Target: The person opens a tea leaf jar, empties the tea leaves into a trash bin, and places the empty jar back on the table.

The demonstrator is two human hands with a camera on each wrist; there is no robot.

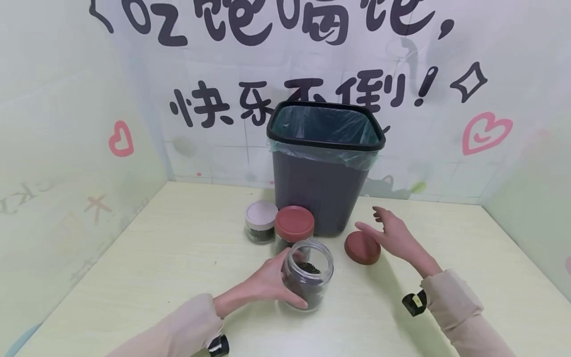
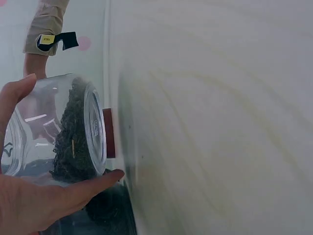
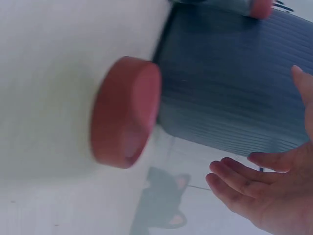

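Observation:
My left hand grips a clear open jar from its left side, thumb and fingers wrapped around it. Dark loose leaves, like dry tea, lie in the lower part of the jar. A red lid lies flat on the table to the right of the jar. Above and just beyond that lid is my right hand, holding nothing, with its fingers loosely bent. In the right wrist view a gap shows between the hand and the red lid.
Behind the held jar stand a red-lidded jar and a smaller pink-lidded jar with dark contents. A dark bin with a plastic liner stands at the back, against the printed wall. Walls also rise at both sides of the table.

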